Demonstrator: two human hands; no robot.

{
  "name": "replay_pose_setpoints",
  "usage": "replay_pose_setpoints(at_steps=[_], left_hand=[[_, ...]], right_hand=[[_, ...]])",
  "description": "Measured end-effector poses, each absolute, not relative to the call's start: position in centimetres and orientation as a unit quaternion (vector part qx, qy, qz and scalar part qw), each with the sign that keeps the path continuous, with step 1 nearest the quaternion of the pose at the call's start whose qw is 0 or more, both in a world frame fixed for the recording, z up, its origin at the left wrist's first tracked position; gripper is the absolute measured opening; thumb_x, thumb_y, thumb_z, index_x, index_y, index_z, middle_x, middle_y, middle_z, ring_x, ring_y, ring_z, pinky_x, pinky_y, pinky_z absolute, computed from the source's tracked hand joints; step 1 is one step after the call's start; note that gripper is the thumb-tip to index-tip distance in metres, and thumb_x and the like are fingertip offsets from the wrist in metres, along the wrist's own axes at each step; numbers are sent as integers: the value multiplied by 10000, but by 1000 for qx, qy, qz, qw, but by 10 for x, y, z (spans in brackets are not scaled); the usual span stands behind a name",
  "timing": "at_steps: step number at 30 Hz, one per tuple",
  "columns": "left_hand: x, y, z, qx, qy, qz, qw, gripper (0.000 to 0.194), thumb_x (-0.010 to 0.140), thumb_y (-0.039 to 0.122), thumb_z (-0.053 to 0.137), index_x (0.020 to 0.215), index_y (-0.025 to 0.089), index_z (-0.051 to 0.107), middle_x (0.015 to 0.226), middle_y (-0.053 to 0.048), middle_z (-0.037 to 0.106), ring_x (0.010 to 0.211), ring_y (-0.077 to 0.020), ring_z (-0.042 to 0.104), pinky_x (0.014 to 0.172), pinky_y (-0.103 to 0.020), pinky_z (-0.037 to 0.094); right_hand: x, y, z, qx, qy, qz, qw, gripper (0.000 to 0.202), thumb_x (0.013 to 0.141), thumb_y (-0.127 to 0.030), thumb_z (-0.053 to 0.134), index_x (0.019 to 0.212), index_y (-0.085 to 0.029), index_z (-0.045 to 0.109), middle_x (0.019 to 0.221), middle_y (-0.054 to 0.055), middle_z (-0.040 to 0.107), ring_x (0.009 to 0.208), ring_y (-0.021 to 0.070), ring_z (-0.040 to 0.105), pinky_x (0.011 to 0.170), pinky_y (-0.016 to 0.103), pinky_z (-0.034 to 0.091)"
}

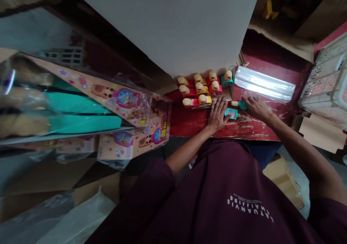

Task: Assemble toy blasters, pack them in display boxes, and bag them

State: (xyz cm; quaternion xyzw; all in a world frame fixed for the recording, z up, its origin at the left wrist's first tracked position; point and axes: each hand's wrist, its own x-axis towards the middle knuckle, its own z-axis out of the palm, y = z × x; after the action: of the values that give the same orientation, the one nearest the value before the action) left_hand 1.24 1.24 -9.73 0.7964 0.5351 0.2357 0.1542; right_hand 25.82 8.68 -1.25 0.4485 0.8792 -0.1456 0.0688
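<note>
My left hand lies on the red worktable with its fingers stretched out. Its thumb reaches the edge of a small teal-framed piece with a pale picture or window in it. Just to the right, my right hand has its fingers curled on a teal toy part with a tan end pointing left. Past my left fingertips stand several small toys with tan animal-like heads, among them a yellow one, a red one and a teal one.
Clear plastic sleeves lie behind my right hand. A large pale box rises behind the toys. Printed toy packages and bagged teal toys crowd the left. At right stand a white plastic crate and an open carton.
</note>
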Motion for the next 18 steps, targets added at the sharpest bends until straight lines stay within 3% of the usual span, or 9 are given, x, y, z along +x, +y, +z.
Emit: replay_pose_setpoints(at_steps=[2,4,7,9,13,18], left_hand=[[13,13,-100,796,531,255,140,739,1033,589,301,1601,118,281,1655,-160,312,1589,-280,138,1306,-545,75],[14,14,-101,796,527,269,126,722,1035,575,324,1595,120,296,1642,-164,343,1586,-285,153,1304,-552,97],[15,14,-101,793,527,279,122,702,1032,560,361,1594,142,302,1623,-156,385,1580,-288,182,1302,-557,121],[15,14,-99,791,530,281,123,702,1032,555,369,1601,152,286,1624,-153,385,1576,-291,200,1300,-558,135],[16,14,-98,792,527,283,120,700,1035,544,368,1607,156,254,1636,-161,361,1579,-294,189,1294,-571,146],[16,15,-101,791,525,288,125,694,1032,539,385,1595,149,270,1622,-178,378,1577,-302,199,1289,-580,161]], right_hand=[[268,79,-2,506,839,-203,11,598,940,-531,537,1347,-93,518,1044,188,670,873,295,591,796,407,447],[277,71,13,576,763,-272,-109,444,938,-537,513,1172,-164,565,855,81,644,723,232,551,685,361,448],[276,61,42,602,673,-343,-259,312,891,-526,608,954,-225,552,772,-10,562,679,170,503,641,315,440],[264,60,62,578,680,-346,-289,297,835,-480,699,929,-229,571,823,-14,576,734,165,530,687,320,460],[230,68,91,517,732,-307,-321,337,803,-353,729,1097,-234,615,1029,27,671,868,194,609,790,364,501],[201,90,83,487,760,-288,-321,313,811,-298,726,1098,-219,633,1016,31,721,870,210,652,805,386,522]])
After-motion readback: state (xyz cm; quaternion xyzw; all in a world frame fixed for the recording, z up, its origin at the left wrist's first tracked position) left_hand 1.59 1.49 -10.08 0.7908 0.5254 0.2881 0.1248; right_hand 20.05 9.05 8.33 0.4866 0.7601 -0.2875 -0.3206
